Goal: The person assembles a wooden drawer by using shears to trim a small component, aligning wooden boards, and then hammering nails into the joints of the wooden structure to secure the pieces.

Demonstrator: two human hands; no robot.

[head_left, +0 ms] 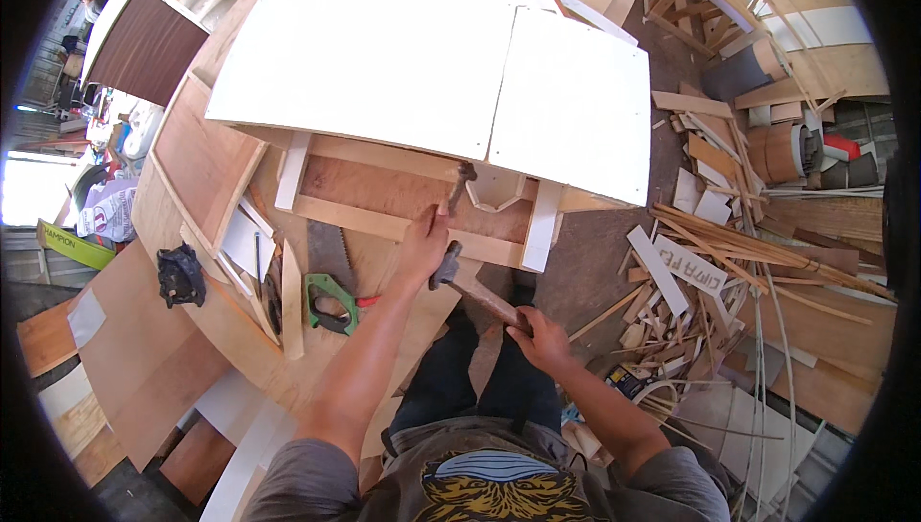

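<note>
My left hand (427, 240) is closed around a short brown tool with a knobbed, crosswise head (464, 173); its exact kind is unclear. That head reaches up to the front edge of a white-topped wooden cabinet frame (374, 61). Lower and to the right, my right hand (544, 338) grips the handle of a hammer (489, 303). The hammer's dark metal head points up and left, close to my left wrist. Beneath the white panels, wooden rails (403, 226) and white end pieces (542, 226) form the open front of the frame.
A green-handled handsaw (331, 301) lies left of my left forearm, by a curved wooden frame (206, 153). Farther left sits a black bundle (180, 275). Wood offcuts (686, 277) and long thin strips litter the right side. A dark brown panel (149, 40) stands at the upper left.
</note>
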